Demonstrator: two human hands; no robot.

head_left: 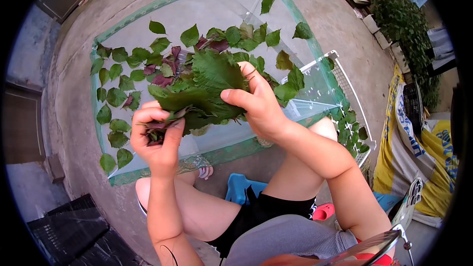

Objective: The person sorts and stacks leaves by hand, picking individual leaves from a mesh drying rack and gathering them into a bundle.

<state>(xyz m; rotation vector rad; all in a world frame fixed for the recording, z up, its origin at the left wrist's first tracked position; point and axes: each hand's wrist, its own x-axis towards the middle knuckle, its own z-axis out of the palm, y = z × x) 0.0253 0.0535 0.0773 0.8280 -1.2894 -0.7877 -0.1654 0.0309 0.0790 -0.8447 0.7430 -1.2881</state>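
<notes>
Leaves [212,76], broad, green and tooth-edged, form a loose fan between the two hands, raised above a mesh sheet [207,7] with a green border [226,153]. The right hand [261,103] pinches the fan at its right side, its thumb pressed flat on the uppermost leaf and its fingers behind; most of the fan reaches out to the left of that hand and away from the body. The left hand [156,135] is curled narrow around a smaller bundle [158,137] of green and purplish leaf edges, thumb on the right side of it and fingers on the left. The fan lies just beside the left hand, to its right, and overlaps the bundle in this view; whether the left fingers also grip part of the fan, I cannot tell.

Beyond the hands, purple leaves [171,61] and green ones lie heaped together on the mesh. Single leaves [117,97] are spread to the left of the left hand, well apart from its fingers. To the right of the right forearm, more leaves [351,128] lie by a white plastic rack [354,88]. Between the person's legs sits a blue plastic object [241,187], partly hidden by a thigh
</notes>
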